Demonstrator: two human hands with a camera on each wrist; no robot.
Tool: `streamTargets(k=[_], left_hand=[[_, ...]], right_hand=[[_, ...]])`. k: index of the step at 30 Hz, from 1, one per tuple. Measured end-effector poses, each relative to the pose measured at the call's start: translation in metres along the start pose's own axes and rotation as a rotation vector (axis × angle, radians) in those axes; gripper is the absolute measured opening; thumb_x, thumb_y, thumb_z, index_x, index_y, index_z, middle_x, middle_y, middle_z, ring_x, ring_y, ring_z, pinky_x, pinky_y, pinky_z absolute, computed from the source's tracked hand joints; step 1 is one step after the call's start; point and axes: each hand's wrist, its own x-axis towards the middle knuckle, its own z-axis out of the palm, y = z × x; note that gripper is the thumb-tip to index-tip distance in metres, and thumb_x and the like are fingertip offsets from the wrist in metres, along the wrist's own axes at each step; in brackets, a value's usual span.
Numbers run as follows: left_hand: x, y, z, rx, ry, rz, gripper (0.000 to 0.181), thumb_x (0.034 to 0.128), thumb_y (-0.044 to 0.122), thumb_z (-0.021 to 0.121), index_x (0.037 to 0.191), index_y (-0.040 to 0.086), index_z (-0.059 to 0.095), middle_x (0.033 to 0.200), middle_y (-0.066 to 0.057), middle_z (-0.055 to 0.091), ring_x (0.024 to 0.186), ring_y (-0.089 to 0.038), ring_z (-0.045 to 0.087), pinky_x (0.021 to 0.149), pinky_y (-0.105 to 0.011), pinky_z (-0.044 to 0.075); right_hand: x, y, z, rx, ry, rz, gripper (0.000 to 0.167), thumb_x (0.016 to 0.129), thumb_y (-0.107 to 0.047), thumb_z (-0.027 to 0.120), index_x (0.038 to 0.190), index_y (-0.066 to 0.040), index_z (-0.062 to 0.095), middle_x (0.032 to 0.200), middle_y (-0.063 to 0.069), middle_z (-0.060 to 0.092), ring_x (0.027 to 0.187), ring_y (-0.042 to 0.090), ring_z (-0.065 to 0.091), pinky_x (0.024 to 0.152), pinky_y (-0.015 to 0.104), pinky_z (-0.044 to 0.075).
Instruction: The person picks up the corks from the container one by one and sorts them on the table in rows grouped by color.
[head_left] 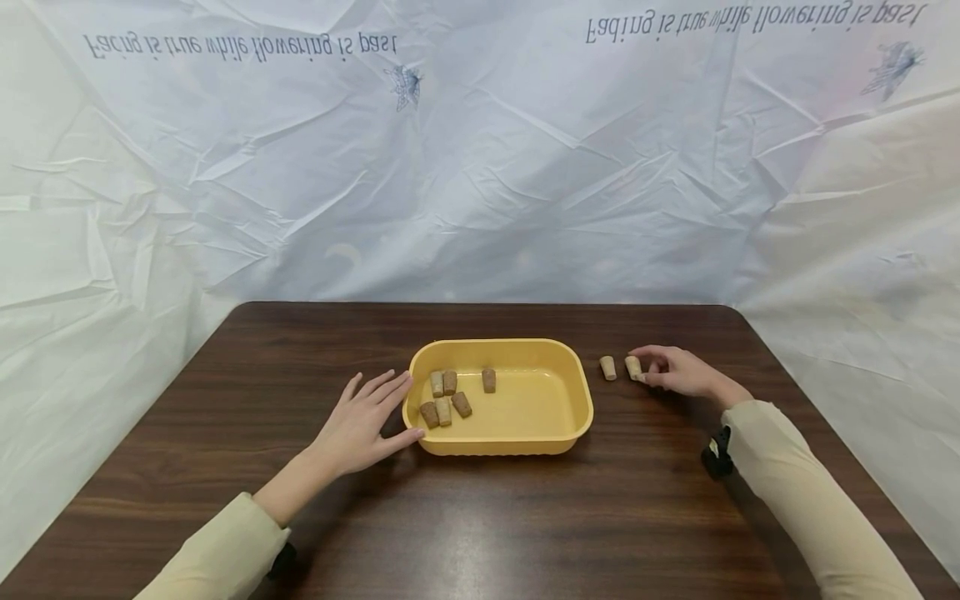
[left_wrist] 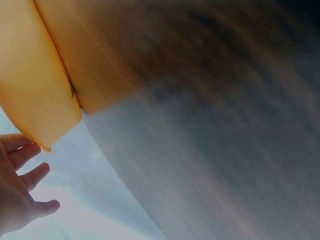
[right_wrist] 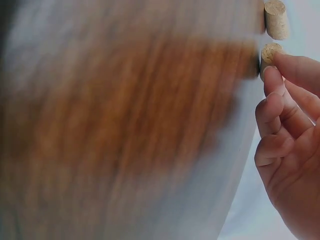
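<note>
A tapered light cork stopper (head_left: 633, 367) stands on the table to the right of the yellow tray. My right hand (head_left: 678, 372) pinches it between thumb and index finger, the other fingers curled, as the right wrist view shows. Just left of it is a second light cork stopper (head_left: 608, 368), untouched. With fingers spread and straight, my left hand (head_left: 360, 429) touches the left rim of the yellow tray (head_left: 540, 408). Inside, several light and dark brown corks (head_left: 444, 411) lie grouped at the left, and one dark cork (head_left: 489, 381) sits nearer the middle.
The dark wooden table (head_left: 480, 517) has rounded far corners. Behind it hangs a wrinkled white sheet (head_left: 480, 208) with printed lettering, and it continues down both sides. In the left wrist view, the tray's outer wall (left_wrist: 40, 75) fills the upper left.
</note>
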Motion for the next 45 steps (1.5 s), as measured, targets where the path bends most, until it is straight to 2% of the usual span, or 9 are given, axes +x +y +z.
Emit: streamTargets(k=[14,26,32,37,45], left_hand=[[0.000,0.000,0.000,-0.008,-0.004,-0.002,0.074,0.0810,0.060,0.046,0.133,0.008,0.041,0.134,-0.006,0.039,0.123,-0.025,0.031,0.100,-0.051,0.011],[0.000,0.000,0.000,-0.005,0.003,0.007,0.073,0.0812,0.059,0.046,0.133,0.007,0.042,0.134,-0.007,0.039,0.123,-0.025,0.032,0.099,-0.052,0.013],[0.001,0.000,-0.001,-0.006,-0.008,0.000,0.073,0.0811,0.059,0.046,0.133,0.008,0.041,0.134,-0.006,0.039,0.123,-0.025,0.031,0.099,-0.052,0.012],[0.001,0.000,-0.001,-0.003,-0.001,0.005,0.073,0.0812,0.059,0.046,0.133,0.008,0.041,0.134,-0.007,0.039,0.123,-0.025,0.032,0.098,-0.053,0.014],[0.000,-0.001,0.000,0.002,0.007,0.011,0.073,0.0812,0.059,0.046,0.133,0.007,0.042,0.133,-0.008,0.040,0.123,-0.025,0.032,0.098,-0.053,0.015]], right_hand=[[0.003,0.001,0.000,-0.013,0.006,-0.002,0.044,0.087,-0.005,0.053,0.127,0.006,0.040,0.067,0.005,0.053,0.054,0.020,0.047,0.049,0.031,0.039],[0.001,-0.006,-0.005,-0.006,0.035,-0.012,0.045,0.085,0.000,0.052,0.127,0.006,0.039,0.069,0.008,0.054,0.055,0.019,0.047,0.049,0.031,0.039],[0.003,-0.018,-0.012,-0.057,0.098,-0.046,0.043,0.085,-0.006,0.055,0.126,0.001,0.044,0.071,0.006,0.055,0.055,0.015,0.046,0.050,0.031,0.039],[0.008,-0.034,-0.018,-0.081,0.143,-0.116,0.038,0.086,-0.015,0.057,0.122,-0.004,0.049,0.071,0.007,0.056,0.054,0.015,0.044,0.048,0.030,0.037],[0.022,-0.075,-0.024,-0.074,0.090,-0.154,0.041,0.087,-0.029,0.057,0.123,-0.011,0.049,0.079,0.008,0.058,0.059,0.016,0.048,0.053,0.032,0.040]])
